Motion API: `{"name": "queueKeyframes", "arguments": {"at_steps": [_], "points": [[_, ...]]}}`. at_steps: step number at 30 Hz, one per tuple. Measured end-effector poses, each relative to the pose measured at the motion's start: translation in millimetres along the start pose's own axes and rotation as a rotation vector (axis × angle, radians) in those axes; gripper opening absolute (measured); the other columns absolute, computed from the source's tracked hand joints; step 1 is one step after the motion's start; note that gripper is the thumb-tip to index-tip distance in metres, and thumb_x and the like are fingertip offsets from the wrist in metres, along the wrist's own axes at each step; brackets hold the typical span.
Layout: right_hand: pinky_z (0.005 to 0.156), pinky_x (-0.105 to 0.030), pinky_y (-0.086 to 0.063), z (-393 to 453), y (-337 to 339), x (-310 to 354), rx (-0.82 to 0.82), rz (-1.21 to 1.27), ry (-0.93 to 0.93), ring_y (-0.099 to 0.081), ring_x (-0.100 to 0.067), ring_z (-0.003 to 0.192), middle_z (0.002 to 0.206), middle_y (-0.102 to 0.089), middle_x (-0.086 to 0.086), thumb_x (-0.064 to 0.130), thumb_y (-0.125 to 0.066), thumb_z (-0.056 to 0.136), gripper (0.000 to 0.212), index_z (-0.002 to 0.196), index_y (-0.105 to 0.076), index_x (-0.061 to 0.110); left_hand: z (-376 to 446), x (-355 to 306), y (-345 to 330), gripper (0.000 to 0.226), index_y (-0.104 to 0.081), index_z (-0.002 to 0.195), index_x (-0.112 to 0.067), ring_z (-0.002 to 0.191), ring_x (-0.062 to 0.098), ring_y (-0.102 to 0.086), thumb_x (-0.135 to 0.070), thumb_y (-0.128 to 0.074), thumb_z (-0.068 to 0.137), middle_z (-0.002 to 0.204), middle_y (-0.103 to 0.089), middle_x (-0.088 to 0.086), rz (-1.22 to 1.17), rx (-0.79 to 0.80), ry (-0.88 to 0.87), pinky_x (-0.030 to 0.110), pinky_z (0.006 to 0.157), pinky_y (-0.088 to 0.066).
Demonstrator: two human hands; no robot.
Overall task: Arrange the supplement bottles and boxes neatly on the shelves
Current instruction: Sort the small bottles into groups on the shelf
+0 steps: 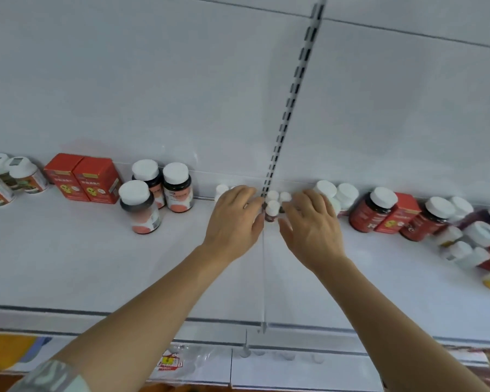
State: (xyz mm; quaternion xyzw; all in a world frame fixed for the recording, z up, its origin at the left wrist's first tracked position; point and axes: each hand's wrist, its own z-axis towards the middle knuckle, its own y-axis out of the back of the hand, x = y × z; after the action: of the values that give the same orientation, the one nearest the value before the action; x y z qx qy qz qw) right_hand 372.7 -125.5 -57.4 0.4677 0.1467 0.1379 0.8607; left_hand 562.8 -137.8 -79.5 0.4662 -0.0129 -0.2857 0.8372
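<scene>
Small white-capped bottle (272, 208) between loosely spread left hand (235, 219) and right hand (311, 222), ungrasped.

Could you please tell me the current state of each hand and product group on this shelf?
left hand: open, beside small bottles
right hand: open, beside small bottles
small bottles: upright, clustered between hands
red boxes: upright, side by side
dark bottles: upright, capped

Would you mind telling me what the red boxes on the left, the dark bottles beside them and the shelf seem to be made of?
The red boxes look like printed cardboard: flat faces, sharp folded edges, matte. The dark bottles seem to be tinted plastic, possibly glass: glossy dark walls, with smooth white caps, probably plastic. The shelf looks like white-painted metal, smooth and faintly shiny.
</scene>
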Motion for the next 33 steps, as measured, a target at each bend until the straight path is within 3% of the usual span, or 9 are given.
{"name": "queueKeyframes", "arguments": {"at_steps": [9,20,25,33], "points": [[0.097,-0.047,-0.043,-122,64,-94,-0.043,-0.005,-0.154,-0.054,-0.037,0.115,0.108,-0.066,-0.012,0.031,-0.06,0.09,0.03,0.106,-0.068,0.007,7,-149,-20,0.032,-0.065,0.119,-0.004,0.122,0.03,-0.055,-0.02,-0.061,0.091,0.124,-0.064,0.011,-0.052,-0.003,-0.052,0.044,0.103,-0.045],[0.096,-0.046,-0.043,-279,139,-251,0.156,-0.123,-0.418,-0.053,-0.035,0.115,0.109,-0.067,-0.01,0.032,-0.059,0.091,0.032,0.11,-0.068,0.008,9,-363,-91,0.037,-0.063,0.124,-0.009,0.113,0.026,-0.059,-0.023,-0.06,0.091,0.121,-0.067,0.007,-0.207,0.156,-0.151,0.039,0.095,-0.048],[0.096,-0.044,-0.043,-308,145,-303,0.25,-0.136,-0.534,-0.05,-0.032,0.119,0.119,-0.064,-0.008,0.032,-0.054,0.094,0.036,0.121,-0.063,0.011,36,-410,-128,0.04,-0.058,0.131,-0.012,0.117,0.026,-0.055,-0.028,-0.054,0.094,0.127,-0.063,0.005,-0.231,0.252,-0.172,0.039,0.094,-0.047],[0.082,-0.038,-0.049,-297,120,-381,0.328,-0.106,-0.56,-0.051,-0.029,0.104,0.114,-0.062,-0.005,0.026,-0.054,0.094,0.031,0.122,-0.059,0.013,86,-446,-204,0.033,-0.06,0.123,-0.016,0.104,0.026,-0.055,-0.03,-0.054,0.094,0.117,-0.062,0.002,-0.253,0.306,-0.158,0.037,0.078,-0.048]]}}
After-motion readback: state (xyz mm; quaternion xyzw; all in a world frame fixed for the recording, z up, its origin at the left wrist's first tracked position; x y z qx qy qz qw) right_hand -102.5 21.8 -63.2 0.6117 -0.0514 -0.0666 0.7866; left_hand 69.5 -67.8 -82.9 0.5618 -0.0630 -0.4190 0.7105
